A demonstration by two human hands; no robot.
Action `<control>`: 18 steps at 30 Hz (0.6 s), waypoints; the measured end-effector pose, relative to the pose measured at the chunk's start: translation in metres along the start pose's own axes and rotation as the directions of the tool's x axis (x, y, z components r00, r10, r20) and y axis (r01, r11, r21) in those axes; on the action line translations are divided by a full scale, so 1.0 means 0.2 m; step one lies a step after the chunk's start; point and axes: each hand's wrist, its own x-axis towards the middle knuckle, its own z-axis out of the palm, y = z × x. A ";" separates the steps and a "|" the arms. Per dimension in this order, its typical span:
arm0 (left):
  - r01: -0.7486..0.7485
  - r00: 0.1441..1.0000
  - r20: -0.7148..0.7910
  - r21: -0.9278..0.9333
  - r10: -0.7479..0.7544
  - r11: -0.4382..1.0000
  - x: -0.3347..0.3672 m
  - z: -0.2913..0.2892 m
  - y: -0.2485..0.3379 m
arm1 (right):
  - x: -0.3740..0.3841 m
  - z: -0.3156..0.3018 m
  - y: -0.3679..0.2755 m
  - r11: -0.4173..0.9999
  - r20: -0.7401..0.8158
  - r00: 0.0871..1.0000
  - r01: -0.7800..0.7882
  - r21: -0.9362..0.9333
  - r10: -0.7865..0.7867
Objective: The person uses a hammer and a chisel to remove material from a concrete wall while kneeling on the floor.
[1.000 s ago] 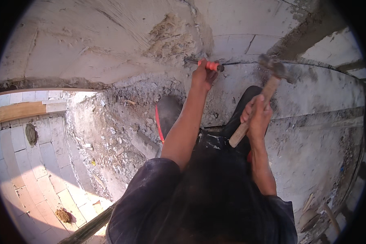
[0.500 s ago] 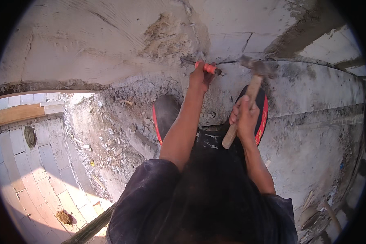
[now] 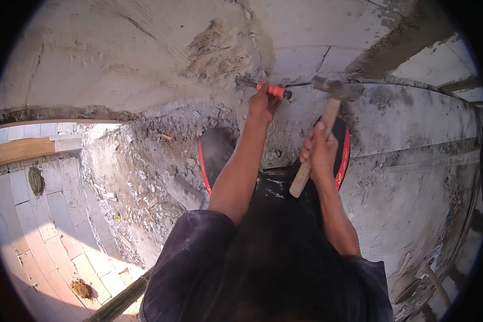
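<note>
My left hand [image 3: 262, 103] is closed around the orange-red grip of a chisel [image 3: 276, 90]. The chisel lies nearly level, its blade pointing left against the foot of the wall [image 3: 145, 48], just under a rough chipped patch [image 3: 217, 48]. Its dark struck end faces right. In my right hand [image 3: 321, 152] is a hammer [image 3: 330, 110], gripped on its wooden handle. The hammer's metal head, smeared by motion, is up and to the right of the chisel's end, apart from it.
Broken plaster and rubble [image 3: 139, 166] cover the ground to the left. Beyond them is a sunlit tiled surface [image 3: 43, 214] and a wooden board [image 3: 21, 152]. A wooden pole [image 3: 121, 298] slants at lower left. My knees [image 3: 217, 153] flank the work. Debris [image 3: 413, 284] lies at lower right.
The hammer and my right hand have shifted slightly left. My left hand keeps the chisel in nearly the same spot. The whole view has tilted a little.
</note>
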 end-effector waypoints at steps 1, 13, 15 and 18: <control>0.002 1.000 -0.017 -0.009 -0.002 1.000 -0.03 -0.02 0.00 | -0.05 -0.02 -0.06 0.989 -0.062 0.992 0.114 0.092 -0.109; 0.029 0.997 -0.072 -0.011 -0.030 1.000 0.05 0.01 0.03 | 0.03 0.05 0.04 0.998 0.055 0.998 -0.041 0.037 0.039; -0.017 0.999 -0.036 -0.026 0.016 1.000 0.02 -0.02 0.02 | -0.01 0.00 0.00 0.985 -0.026 0.996 0.089 0.149 -0.086; -0.013 0.998 -0.064 -0.040 0.011 0.999 0.03 -0.03 0.05 | -0.07 0.09 -0.09 0.858 -0.296 0.926 0.339 0.385 -0.234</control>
